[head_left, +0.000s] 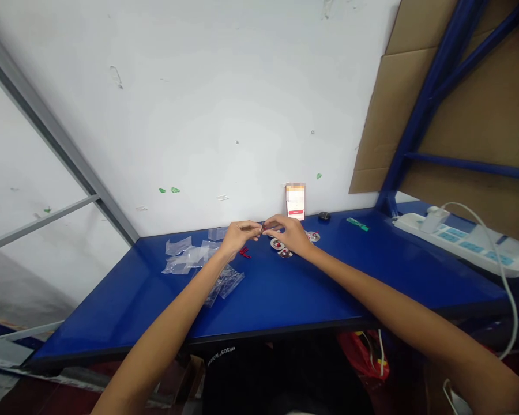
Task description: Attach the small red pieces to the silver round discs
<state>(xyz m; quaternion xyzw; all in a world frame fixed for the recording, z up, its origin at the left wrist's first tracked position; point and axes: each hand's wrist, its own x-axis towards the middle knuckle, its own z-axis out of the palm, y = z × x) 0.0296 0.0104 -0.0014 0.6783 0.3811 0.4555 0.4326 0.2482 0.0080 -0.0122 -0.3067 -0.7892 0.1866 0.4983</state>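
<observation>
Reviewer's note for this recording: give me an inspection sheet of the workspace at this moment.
Surface: blue workbench against a white wall.
Job's things: small dark-and-red part, too small to identify, pinched between both hands; round metal discs with red on them, by the right hand; small red piece near the left hand.
Clutter: clear plastic bags; upright printed card; black round object; green strip.
Grippers: bare left hand and right hand, both on the part.
Cables: white power strip with white cable running over the bench edge.
Surroundings: cardboard, blue shelf frame, red bag below the bench.
</observation>
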